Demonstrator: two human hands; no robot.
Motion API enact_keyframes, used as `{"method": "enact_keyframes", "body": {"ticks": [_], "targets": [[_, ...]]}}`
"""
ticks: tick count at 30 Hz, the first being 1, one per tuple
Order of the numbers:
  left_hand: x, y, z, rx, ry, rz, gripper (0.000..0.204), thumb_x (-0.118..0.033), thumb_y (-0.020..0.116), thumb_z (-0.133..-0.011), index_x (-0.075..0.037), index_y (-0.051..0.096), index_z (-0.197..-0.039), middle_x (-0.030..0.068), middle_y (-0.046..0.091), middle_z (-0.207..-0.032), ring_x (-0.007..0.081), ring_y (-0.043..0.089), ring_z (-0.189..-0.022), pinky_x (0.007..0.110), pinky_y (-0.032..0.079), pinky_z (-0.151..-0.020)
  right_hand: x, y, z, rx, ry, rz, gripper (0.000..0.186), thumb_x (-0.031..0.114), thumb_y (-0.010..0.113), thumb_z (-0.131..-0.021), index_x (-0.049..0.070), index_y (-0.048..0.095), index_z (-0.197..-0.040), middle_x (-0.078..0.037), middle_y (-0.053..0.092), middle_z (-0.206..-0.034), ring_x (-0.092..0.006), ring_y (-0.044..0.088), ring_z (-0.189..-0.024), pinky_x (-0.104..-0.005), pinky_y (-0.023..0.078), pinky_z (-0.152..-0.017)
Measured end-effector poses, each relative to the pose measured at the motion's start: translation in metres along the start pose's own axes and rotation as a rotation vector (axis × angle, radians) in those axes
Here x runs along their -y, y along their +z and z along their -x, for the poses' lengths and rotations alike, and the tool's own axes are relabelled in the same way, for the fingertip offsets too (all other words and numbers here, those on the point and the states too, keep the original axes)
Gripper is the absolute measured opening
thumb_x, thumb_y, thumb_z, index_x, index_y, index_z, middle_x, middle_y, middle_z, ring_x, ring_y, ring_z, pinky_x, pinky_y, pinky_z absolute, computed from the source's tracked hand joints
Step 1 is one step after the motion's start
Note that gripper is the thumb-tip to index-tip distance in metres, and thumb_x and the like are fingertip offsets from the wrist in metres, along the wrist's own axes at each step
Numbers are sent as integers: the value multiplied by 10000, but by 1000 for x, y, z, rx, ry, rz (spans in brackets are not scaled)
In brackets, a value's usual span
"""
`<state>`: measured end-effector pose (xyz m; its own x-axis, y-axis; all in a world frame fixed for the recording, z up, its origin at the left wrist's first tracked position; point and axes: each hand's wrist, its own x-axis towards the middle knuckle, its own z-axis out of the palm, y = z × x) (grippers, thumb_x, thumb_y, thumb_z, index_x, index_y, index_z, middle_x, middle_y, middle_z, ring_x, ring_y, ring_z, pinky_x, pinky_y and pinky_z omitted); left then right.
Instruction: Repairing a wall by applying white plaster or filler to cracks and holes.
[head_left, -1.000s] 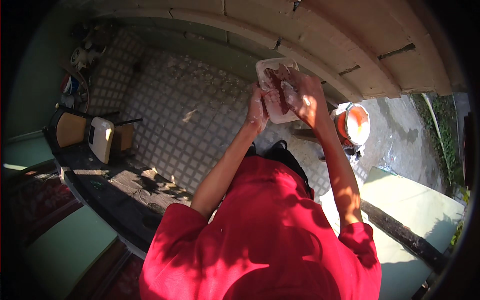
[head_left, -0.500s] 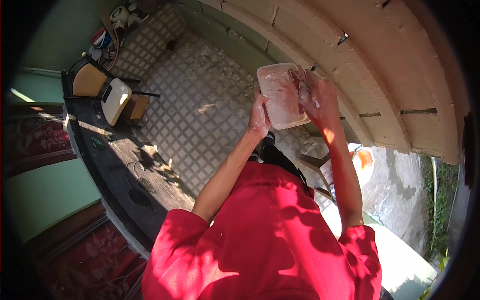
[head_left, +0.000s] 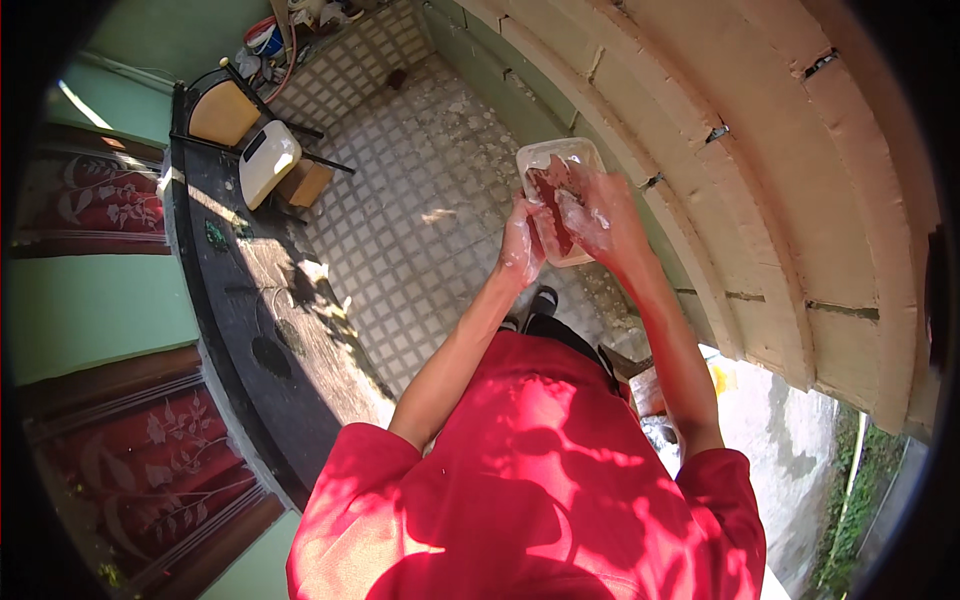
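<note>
Pale tub point(head_left: 572, 150), smeared white, held mid-scene above tiled floor point(head_left: 400, 250); reddish-brown patch inside. Left hand point(head_left: 521, 242) pinches its left rim, fingers whitened. Right hand point(head_left: 607, 222) over tub's right side, fingers curled inward; cannot tell whether gripping. Far left: chair point(head_left: 223, 112). Right: ribbed wall point(head_left: 700, 190).

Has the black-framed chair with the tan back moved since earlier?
No; the chair keeps its place relative to the long black counter; only the view turned.
</note>
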<state>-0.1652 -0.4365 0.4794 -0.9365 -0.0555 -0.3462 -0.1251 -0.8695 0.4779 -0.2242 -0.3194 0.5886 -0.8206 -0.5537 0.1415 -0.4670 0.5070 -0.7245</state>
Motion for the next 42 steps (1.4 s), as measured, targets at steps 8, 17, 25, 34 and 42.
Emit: {"method": "enact_keyframes", "body": {"ticks": [8,17,25,34,42], "targets": [[10,-1,-5,-40,18,68,438,-182,442,-881,-127,419,-1315,74,543,-1246,243,529,-1170,410,421,-1035,-24,-17,2,-110,-82,8,262,169,563,-756,-19,601,-934,-288,593,-794,-480,588,-781,-465,484,-674],[17,19,-5,-111,134,-33,444,-223,438,-891,-99,444,-1317,85,542,-1279,258,532,-1185,433,417,-1043,-29,-6,-5,-8,-73,334,253,180,667,-722,61,606,-937,-208,637,-736,-421,632,-727,-491,521,-630],[0,17,-12,-145,124,3,422,-248,432,-913,-111,432,-1313,76,542,-1263,255,534,-1178,433,421,-1034,-20,-6,-33,25,-189,-11,256,221,626,-723,29,617,-891,-229,630,-768,-431,618,-748,-498,501,-647],[-54,-12,-35,-141,174,55,407,-230,422,-885,-110,403,-1274,97,517,-1302,255,517,-1215,452,400,-1065,-25,28,-95,24,-207,-109,280,191,584,-706,-22,605,-887,-264,603,-768,-474,577,-732,-516,463,-663],[-134,-61,-71,-92,230,92,403,-219,429,-884,-111,377,-1268,104,492,-1291,247,499,-1211,438,394,-1059,16,74,-184,59,-148,234,256,144,631,-728,20,610,-951,-251,627,-782,-460,599,-762,-512,499,-684]]}}
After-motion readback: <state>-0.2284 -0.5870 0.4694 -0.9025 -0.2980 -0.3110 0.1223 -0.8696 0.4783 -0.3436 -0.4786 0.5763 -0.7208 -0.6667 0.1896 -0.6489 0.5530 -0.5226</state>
